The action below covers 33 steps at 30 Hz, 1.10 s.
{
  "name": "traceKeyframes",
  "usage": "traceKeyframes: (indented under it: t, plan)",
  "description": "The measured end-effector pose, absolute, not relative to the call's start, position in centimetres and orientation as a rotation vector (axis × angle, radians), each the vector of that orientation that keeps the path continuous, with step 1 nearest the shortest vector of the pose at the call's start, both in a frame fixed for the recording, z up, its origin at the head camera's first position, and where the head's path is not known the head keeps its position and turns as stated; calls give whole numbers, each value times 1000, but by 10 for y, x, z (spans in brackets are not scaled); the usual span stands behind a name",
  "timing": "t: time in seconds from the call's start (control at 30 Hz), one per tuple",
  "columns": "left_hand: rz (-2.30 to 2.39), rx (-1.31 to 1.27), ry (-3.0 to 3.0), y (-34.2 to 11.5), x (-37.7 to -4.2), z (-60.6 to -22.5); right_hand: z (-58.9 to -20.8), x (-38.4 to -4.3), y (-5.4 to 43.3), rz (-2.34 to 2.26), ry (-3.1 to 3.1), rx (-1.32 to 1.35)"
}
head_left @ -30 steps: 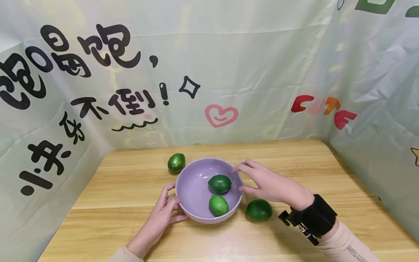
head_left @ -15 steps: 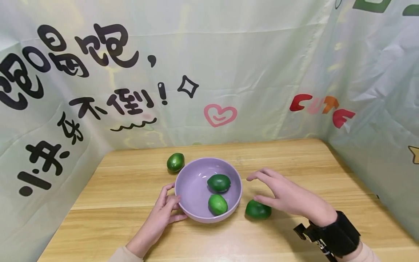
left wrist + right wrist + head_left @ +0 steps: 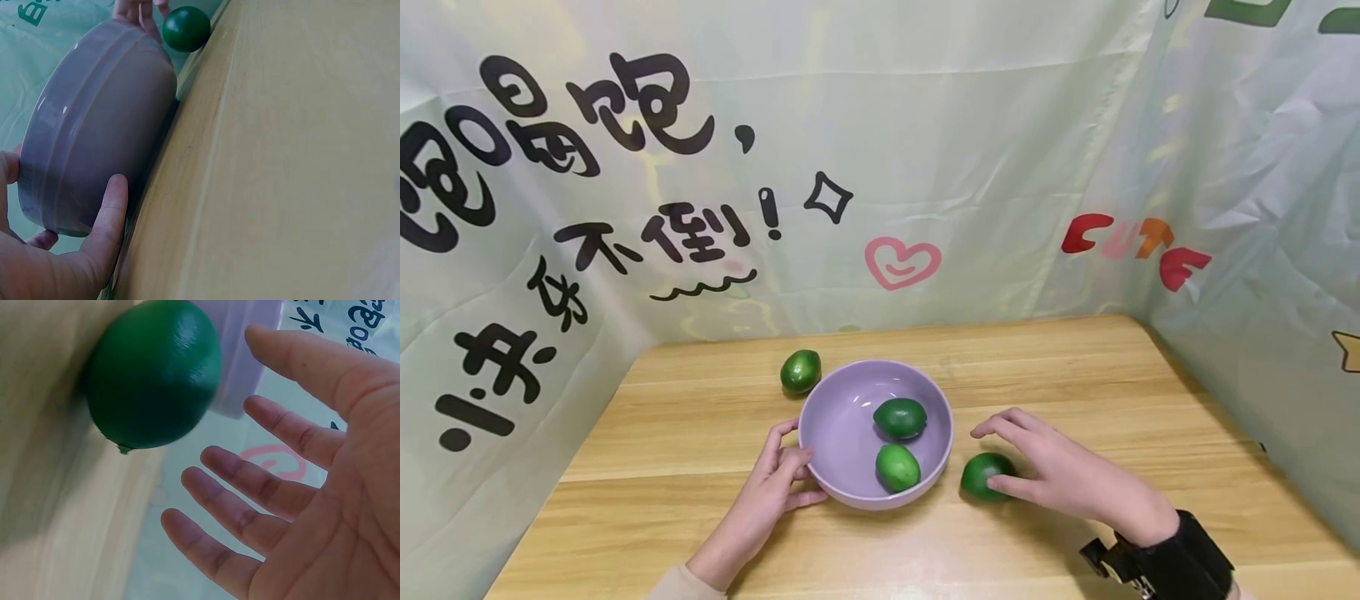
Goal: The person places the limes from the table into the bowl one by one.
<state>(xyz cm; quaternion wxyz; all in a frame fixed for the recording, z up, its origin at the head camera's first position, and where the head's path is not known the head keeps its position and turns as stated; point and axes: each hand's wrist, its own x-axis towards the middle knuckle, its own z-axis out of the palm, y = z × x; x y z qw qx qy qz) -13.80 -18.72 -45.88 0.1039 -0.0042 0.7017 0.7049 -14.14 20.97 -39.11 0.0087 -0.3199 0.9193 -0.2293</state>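
A purple bowl sits on the table with two green limes inside, a darker lime behind a brighter lime. My left hand holds the bowl's left side, its fingers spread along the outer wall and up to the rim in the left wrist view. To the bowl's right lies another green lime. My right hand hovers over that lime, fingers spread and gently bent, the thumb overlapping it in the head view. In the right wrist view, a gap shows between the fingertips and the lime.
One more lime lies behind the bowl on the left. The wooden table ends against a pale printed cloth that rises at the back and both sides. A black band circles the right wrist.
My right hand has left the bowl's right rim, moving right and toward me to the lime beside it. The left hand stays at the bowl.
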Motion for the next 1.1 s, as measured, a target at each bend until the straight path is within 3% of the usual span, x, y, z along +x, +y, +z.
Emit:
traceKeyframes:
  t: [1.1]
  plan:
    - [2065,-7,2079,-187,-138,-458,-411,-141,202,-764,2731,-952]
